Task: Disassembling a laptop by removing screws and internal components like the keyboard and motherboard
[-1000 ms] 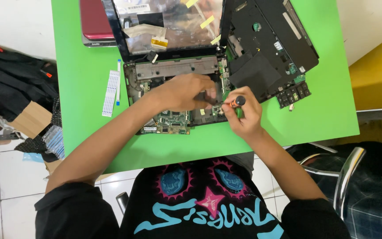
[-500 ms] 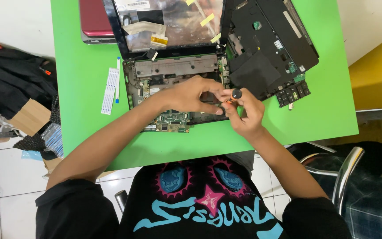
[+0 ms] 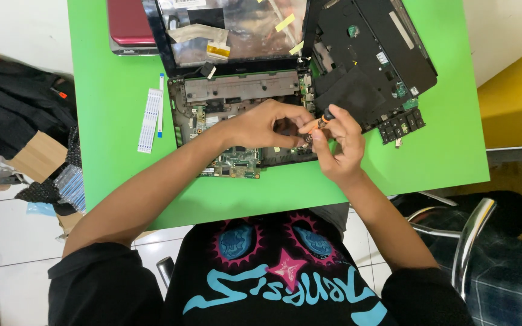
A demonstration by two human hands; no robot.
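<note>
An opened laptop base (image 3: 237, 96) with its green circuit board (image 3: 232, 162) exposed lies on a green table (image 3: 116, 139). My right hand (image 3: 339, 148) grips a small screwdriver (image 3: 320, 122) with an orange shaft and black cap, tip pointing left and down into the chassis. My left hand (image 3: 267, 124) hovers over the board, fingertips pinched at the screwdriver's tip. What the fingers pinch is hidden. The lid (image 3: 231, 27), stripped of its screen, stands open behind the base.
A black removed laptop cover (image 3: 370, 57) lies upside down at the right. A white ribbon cable (image 3: 150, 119) rests left of the base. A maroon device (image 3: 129, 25) sits at the back left. Black bags (image 3: 13, 102) lie on the floor; a chair (image 3: 472, 241) stands right.
The screwdriver has tilted over from upright to slanting leftward. Both hands have drawn closer together over the board's right part.
</note>
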